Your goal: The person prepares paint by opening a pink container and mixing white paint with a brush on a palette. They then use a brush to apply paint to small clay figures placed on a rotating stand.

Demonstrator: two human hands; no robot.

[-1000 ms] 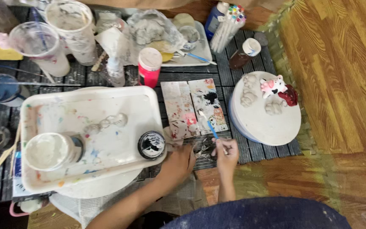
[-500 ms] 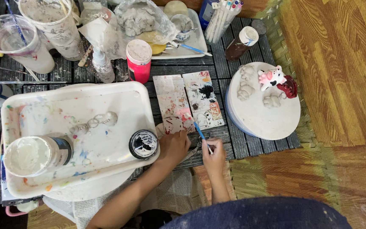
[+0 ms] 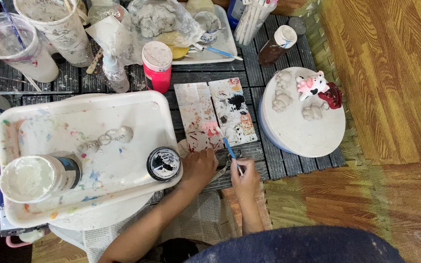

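Two hands work over your dark slatted counter (image 3: 288,168) beside wood floor (image 3: 395,73): right hand (image 3: 244,181) pinches a blue brush (image 3: 228,146), tip angled far-left onto the paint-smeared palette (image 3: 215,114); left hand (image 3: 198,168) rests fisted nearby.

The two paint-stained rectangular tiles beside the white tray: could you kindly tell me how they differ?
The left paint-stained tile carries mostly faint pink and red smears; the right paint-stained tile has black blotches and mixed colours. The blue-handled brush in the right hand touches pink paint on the left tile only. Both lie flat, side by side.
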